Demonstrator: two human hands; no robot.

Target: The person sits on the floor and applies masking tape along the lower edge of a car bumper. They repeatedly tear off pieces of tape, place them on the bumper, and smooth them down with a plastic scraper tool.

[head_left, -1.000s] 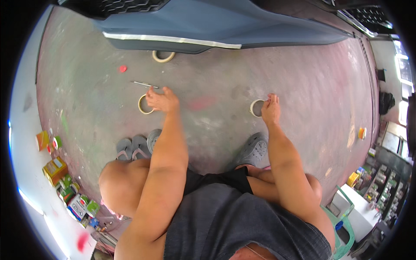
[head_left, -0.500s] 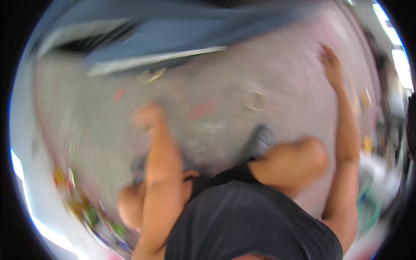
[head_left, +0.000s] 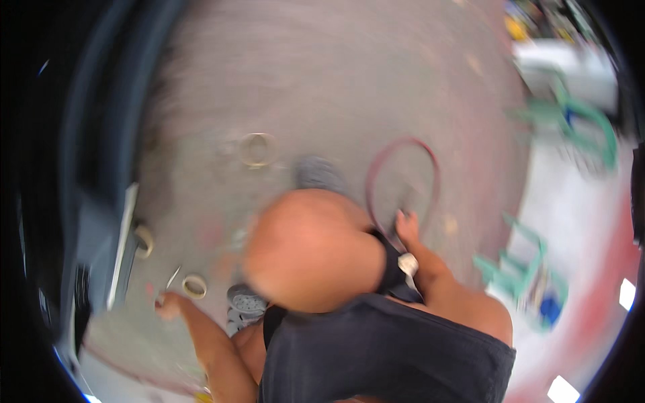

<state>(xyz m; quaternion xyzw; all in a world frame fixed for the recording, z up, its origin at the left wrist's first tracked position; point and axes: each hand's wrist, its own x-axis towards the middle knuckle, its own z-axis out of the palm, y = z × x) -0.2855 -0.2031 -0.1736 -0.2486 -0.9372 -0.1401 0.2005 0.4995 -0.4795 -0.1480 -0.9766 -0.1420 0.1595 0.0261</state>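
My left hand (head_left: 169, 305) hangs low over the floor at left, its fingers too blurred to read. Close to it lie a pale tape roll (head_left: 194, 286) and a thin white strip (head_left: 174, 277). At right, beside my bent leg, my right hand (head_left: 408, 227) has its fingers curled round a small dark thing I cannot make out. A thin red hose-like loop (head_left: 368, 185) rises in front of that hand, and its lower part runs in toward the hand and wrist. A whitish lump (head_left: 408, 263) shows by the right forearm.
A dark blue panel (head_left: 101, 154) with a pale edge stands along the left. More tape rolls (head_left: 257, 150) lie on the grey floor, one beside the panel (head_left: 143, 242). Green plastic chairs (head_left: 517, 265) and a white covered surface (head_left: 568, 74) are at right.
The view has swung round to the right, bringing the blue panel to the left side and the chairs into sight. My right hand has come in closer to my leg, beside the red loop.
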